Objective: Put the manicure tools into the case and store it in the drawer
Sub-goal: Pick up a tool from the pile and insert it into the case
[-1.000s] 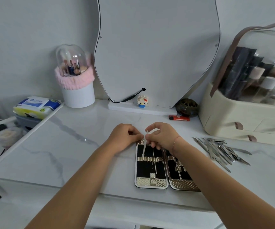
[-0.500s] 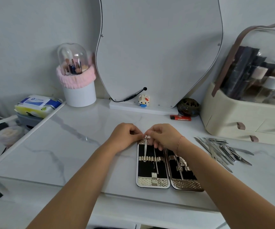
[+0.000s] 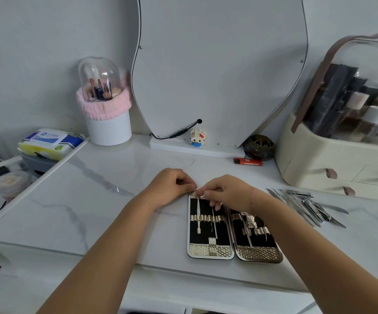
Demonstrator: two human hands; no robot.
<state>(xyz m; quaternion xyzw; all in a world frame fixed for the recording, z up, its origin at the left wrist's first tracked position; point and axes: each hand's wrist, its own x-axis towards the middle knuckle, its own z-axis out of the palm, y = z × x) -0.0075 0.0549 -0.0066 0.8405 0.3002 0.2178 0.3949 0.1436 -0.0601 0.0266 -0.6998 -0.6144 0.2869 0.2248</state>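
Observation:
The manicure case (image 3: 210, 250) lies open flat on the white marble tabletop, showing two black-lined halves with gold bands. A slim white-handled tool (image 3: 198, 214) sits in the left half, threaded under the strap, beside a thin metal pick (image 3: 215, 225). My right hand (image 3: 229, 191) pinches the top end of the slim tool at the case's far edge. My left hand (image 3: 170, 186) is curled, its fingertips gripping the case's far left corner. Several loose steel tools (image 3: 308, 207) lie in a pile to the right of the case. A few small tools show in the right half.
A cream cosmetics organizer (image 3: 333, 168) with small drawers stands at the right. A mirror (image 3: 219, 64), a toy figure (image 3: 197, 137), a dark bowl (image 3: 260, 147) and a red lighter (image 3: 248, 161) line the back. A brush holder (image 3: 106, 123) and wet wipes (image 3: 49, 143) are at the left.
The slim tool, held tilted over the case's far end before, has slid down under the strap and now lies flat in the left half. Both hands stayed at the far edge.

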